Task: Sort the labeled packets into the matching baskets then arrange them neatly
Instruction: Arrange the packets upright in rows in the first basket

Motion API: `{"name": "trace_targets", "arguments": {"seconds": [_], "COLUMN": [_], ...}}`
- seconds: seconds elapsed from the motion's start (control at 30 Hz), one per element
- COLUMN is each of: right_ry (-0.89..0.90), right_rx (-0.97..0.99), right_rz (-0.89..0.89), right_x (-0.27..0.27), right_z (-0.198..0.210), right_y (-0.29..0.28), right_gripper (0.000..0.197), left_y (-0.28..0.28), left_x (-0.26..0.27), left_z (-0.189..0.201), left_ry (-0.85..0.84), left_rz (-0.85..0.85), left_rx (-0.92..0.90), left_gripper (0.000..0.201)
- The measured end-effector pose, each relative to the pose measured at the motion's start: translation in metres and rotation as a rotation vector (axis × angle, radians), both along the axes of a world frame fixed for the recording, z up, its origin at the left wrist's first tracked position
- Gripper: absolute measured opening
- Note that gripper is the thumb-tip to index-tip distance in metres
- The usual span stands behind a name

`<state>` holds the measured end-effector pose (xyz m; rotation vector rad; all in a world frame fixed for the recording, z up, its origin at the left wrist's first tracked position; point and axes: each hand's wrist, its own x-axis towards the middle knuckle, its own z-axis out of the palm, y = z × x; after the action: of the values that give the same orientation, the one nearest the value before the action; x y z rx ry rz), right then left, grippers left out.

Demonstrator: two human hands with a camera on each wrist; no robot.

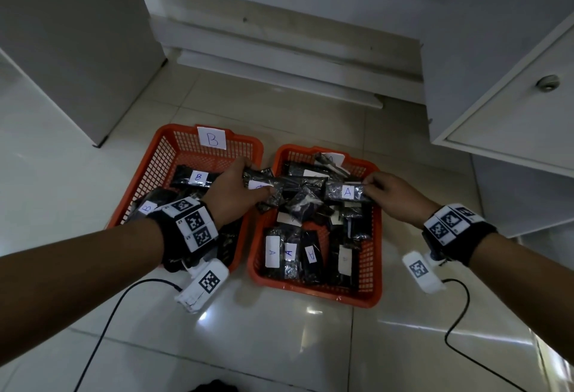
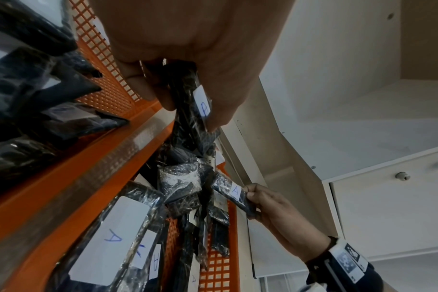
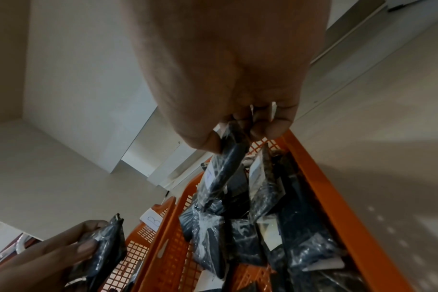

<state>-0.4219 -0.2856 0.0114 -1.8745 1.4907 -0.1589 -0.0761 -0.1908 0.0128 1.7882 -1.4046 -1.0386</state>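
Here each grip pinches a packet: left hand [image 1: 231,192] over adjoining basket rims [image 1: 267,214] (touching), right hand [image 1: 393,194] inside.

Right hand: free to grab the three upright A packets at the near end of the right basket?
Probably not yet: the right hand is pinching an A packet. The three A packets lie uncovered, so the path looks open once it lets go.

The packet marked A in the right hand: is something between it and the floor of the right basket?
Yes. The right hand pinches the A packet above the right basket, and loose packets lie heaped under it. The tidy row fills the near end; only a small orange patch shows.
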Motion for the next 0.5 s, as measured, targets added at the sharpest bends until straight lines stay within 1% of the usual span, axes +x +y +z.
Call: {"name": "trace_targets", "arguments": {"seconds": [0.1,0.2,0.27,0.33,0.4,0.43,0.47,0.5], "right_ry": [-0.041,-0.078,-0.085,-0.054,0.027,0.11,0.239,0.379], "right_rx": [0.029,0.012,-0.05,-0.116,-0.142,-0.167,-0.243,-0.366], "right_rz": [0.012,-0.023,-0.063,-0.087,-0.062,-0.032,0.009,0.061], "right_x": [0.002,0.003,0.001,-0.001,-0.003,-0.003,-0.002,0.0], "right_z": [-0.007,-0.006,-0.004,-0.005,-0.008,-0.009,-0.009,-0.008], "right_y": [0.0,-0.001,-0.004,-0.009,-0.013,-0.012,-0.01,-0.007], "right_gripper": [0.011,0.011,0.014,0.015,0.018,0.021,0.026,0.033], "left_y": [0.003,0.004,0.005,0.005,0.004,0.004,0.002,0.001], "left_x": [0.001,0.002,0.001,0.001,-0.001,-0.001,-0.002,-0.002], "left_z": [-0.002,-0.004,-0.005,-0.008,-0.01,-0.01,-0.011,-0.011], "left_ry": [-0.015,-0.007,0.003,0.011,-0.015,-0.031,-0.043,-0.049], "left_rz": [0.011,0.001,-0.023,-0.034,-0.039,-0.043,-0.047,-0.05], "left_rx": [-0.013,0.0,0.024,0.035,0.024,0.017,0.014,0.011], "left_gripper": [0.048,0.044,0.044,0.045,0.044,0.044,0.044,0.045]}}
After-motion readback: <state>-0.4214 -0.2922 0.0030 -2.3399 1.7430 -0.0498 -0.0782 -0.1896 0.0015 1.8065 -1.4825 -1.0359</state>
